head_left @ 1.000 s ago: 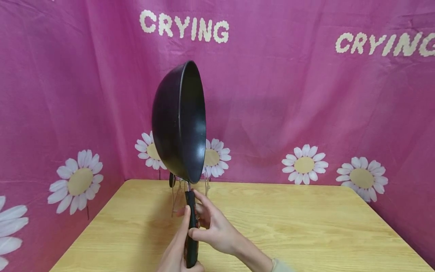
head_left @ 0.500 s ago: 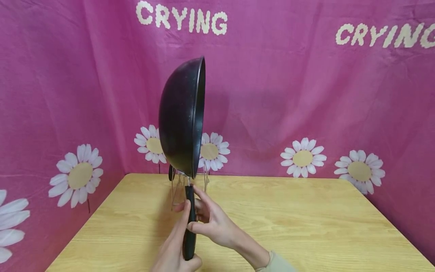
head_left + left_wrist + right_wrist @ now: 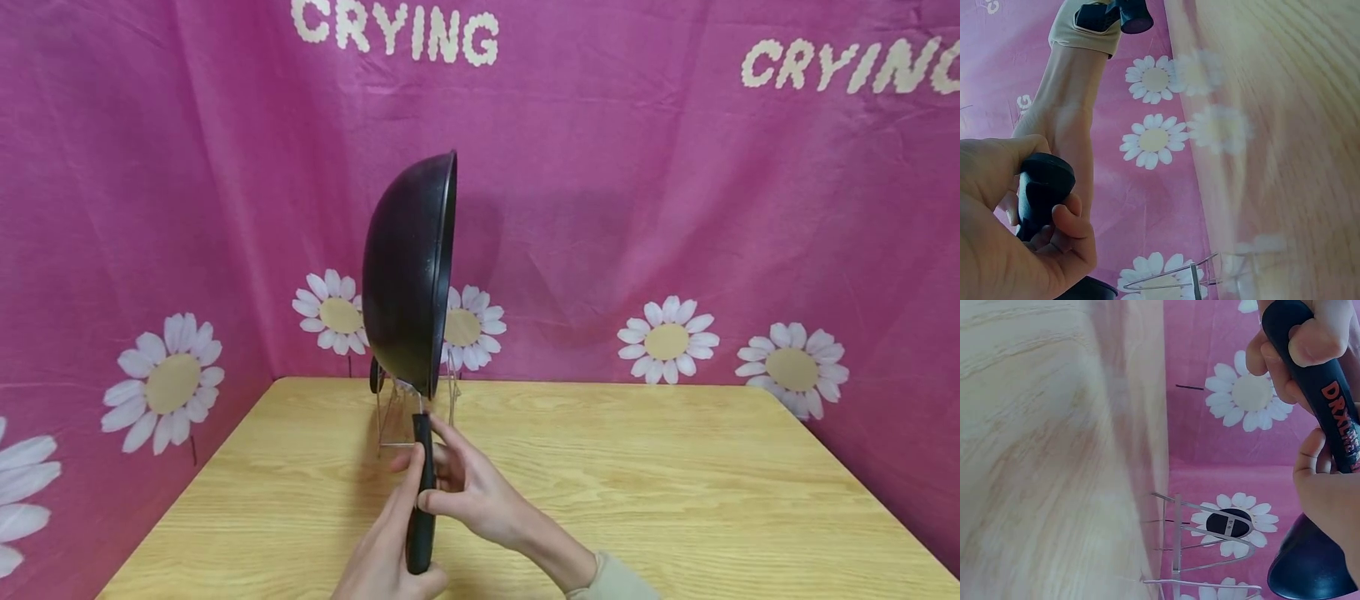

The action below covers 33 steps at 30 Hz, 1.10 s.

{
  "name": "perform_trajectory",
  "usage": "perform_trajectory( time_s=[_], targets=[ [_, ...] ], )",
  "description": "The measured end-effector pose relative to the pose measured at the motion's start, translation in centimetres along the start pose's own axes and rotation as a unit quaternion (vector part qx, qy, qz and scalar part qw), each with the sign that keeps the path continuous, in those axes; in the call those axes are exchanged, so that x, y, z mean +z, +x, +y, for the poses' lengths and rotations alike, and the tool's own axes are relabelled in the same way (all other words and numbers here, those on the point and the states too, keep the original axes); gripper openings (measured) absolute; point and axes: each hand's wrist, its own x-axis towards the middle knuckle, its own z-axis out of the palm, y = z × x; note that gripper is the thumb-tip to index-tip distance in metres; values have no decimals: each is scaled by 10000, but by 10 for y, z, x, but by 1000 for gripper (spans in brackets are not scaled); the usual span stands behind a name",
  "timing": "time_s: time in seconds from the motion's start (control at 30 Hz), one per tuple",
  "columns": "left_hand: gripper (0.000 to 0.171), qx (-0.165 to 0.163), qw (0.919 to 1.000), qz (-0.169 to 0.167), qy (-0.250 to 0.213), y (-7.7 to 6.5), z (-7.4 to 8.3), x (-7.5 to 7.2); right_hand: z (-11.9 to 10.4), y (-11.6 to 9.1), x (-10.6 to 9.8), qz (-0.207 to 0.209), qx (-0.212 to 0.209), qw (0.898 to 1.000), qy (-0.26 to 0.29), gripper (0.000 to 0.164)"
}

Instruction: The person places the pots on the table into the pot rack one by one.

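In the head view a black wok (image 3: pixel 405 279) is held up on its edge, its opening turned to the right and its rounded base to the left. My left hand (image 3: pixel 386 546) grips the lower part of its black handle (image 3: pixel 422 542), thumb along the side. Higher up, the fingers and thumb of my right hand (image 3: pixel 483 504) hold the same handle. Red lettering shows on the handle (image 3: pixel 1335 406) in the right wrist view. The left wrist view shows the handle's end (image 3: pixel 1047 178) poking out of my left hand (image 3: pixel 1022 231).
A thin wire rack (image 3: pixel 390 444) stands on the wooden table (image 3: pixel 637 483) behind the wok, partly hidden. A black oval piece with a grey band (image 3: pixel 1229 523) shows through the rack's wires. Pink cloth (image 3: pixel 570 167) with daisies hangs around the table.
The wok has turned so that less of its inside shows, and it has shifted slightly to the right. Both hands keep their hold on the handle. The head view has tilted down a little.
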Motion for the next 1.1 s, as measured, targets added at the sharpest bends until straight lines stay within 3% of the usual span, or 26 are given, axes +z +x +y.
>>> perform_trajectory(
  time_s=[0.4, 0.53, 0.67, 0.9, 1.1],
  targets=[
    [122, 31, 9983, -400, -430, 1, -10, 7, 8, -9, -1, 156, 534, 9979, 319, 86],
    [124, 106, 9989, -325, -312, 0, -15, 10, 11, -11, -1, 195, 727, 9966, 339, 87],
    [124, 281, 9995, -135, -50, 0, -18, 12, 14, -12, -1, 176, 692, 9969, 323, 85],
    [124, -47, 9973, -635, -372, 3, -20, 10, 17, -13, -3, 167, 701, 9966, 408, 85],
    [123, -60, 9981, -538, -290, 3, -21, 14, 20, -15, -4, 127, 651, 9967, 465, 84]
  ],
)
